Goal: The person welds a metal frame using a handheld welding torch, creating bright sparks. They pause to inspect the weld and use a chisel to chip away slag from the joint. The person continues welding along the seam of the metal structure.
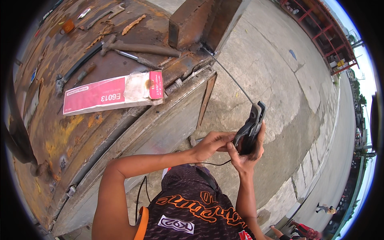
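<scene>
My right hand (250,158) is wrapped round a black welding electrode holder (251,130) in front of my body. From its jaws a thin grey welding rod (232,78) slants up and left. The rod's far tip is at the foot of a rusty steel angle piece (188,30) by the bench corner; I cannot tell if they touch. My left hand (214,146) is closed, its fingertips against the holder's left side. Part of the grip is hidden by my fingers. A dark cable (218,164) trails left below my hands.
On the rusty steel bench (76,140) lie a pink and white electrode box (108,93), a hammer (140,49) and several other tools. The bench edge runs along my left. Beyond it stretches concrete floor (288,104). People (306,230) are at the far lower right.
</scene>
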A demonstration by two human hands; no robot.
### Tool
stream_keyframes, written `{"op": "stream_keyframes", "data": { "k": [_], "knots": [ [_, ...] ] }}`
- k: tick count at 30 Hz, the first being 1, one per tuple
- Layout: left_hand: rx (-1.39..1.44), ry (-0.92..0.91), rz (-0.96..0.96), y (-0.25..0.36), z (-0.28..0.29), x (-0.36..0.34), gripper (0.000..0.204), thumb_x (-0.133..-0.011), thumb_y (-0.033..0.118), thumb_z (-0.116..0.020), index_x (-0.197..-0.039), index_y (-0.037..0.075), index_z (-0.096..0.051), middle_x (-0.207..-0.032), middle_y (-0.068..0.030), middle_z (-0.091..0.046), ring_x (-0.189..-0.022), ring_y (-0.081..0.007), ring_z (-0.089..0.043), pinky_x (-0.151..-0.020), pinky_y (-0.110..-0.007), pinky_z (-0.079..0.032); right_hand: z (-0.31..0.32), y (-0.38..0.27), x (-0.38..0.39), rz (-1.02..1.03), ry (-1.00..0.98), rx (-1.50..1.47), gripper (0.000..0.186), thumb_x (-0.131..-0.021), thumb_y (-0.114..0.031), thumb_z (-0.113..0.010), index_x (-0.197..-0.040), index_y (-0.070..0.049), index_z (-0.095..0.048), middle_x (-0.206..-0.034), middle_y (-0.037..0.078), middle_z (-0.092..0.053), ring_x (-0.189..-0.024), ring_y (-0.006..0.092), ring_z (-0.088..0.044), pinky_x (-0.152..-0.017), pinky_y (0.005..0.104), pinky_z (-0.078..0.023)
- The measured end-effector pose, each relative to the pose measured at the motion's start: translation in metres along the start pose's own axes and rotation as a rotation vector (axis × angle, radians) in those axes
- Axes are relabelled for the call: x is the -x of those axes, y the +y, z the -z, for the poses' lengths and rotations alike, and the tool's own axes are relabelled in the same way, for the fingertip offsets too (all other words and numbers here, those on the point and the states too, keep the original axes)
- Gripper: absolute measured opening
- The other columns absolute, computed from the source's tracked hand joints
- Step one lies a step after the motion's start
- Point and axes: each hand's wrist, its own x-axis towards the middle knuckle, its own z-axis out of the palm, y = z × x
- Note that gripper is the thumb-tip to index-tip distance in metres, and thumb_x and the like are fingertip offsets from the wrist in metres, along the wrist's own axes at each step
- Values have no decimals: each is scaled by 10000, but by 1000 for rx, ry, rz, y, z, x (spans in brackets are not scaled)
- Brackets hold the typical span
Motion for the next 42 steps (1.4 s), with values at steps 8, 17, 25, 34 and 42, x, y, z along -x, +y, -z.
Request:
{"op": "stream_keyframes", "data": {
  "k": [8,17,25,34,42],
  "knots": [
    [19,81,33,-3,8,-1,584,-1069,452,-396,-1382,-34,-476,-1231,-162,-632,-1127,-229,-659,-949,-351,-548,-8,0,-10,7,1,37,1032,-744,-75,-831,-1555,34,-201,-867,121,-697,-745,160,-707,-579,266,-573],
    [60,66,79,4,4,3,581,-1042,537,-422,-1219,1,-559,-1002,-75,-639,-914,-115,-646,-797,-273,-540,-7,-1,-7,53,-4,97,1022,-720,-92,-839,-1535,55,-240,-870,130,-713,-753,183,-727,-594,277,-582],
    [108,33,114,13,-3,8,603,-1028,542,-467,-1250,-8,-576,-944,-1,-584,-940,-87,-613,-894,-281,-531,-5,-4,-1,5,12,80,1013,-709,-109,-842,-1521,74,-265,-865,130,-720,-751,197,-737,-611,283,-584],
    [54,23,23,10,0,6,582,-1034,528,-465,-1244,-5,-570,-981,-17,-604,-982,-110,-614,-941,-308,-520,-4,1,-6,117,27,130,1025,-699,-121,-853,-1516,80,-268,-873,139,-716,-734,200,-735,-597,286,-582],
    [97,97,-14,-8,9,-1,536,-1027,547,-466,-947,31,-583,-950,-51,-609,-957,-125,-626,-926,-314,-526,-11,5,-11,74,17,97,1008,-711,-117,-848,-1519,64,-272,-841,132,-709,-705,177,-721,-576,275,-574]
  ]
}}
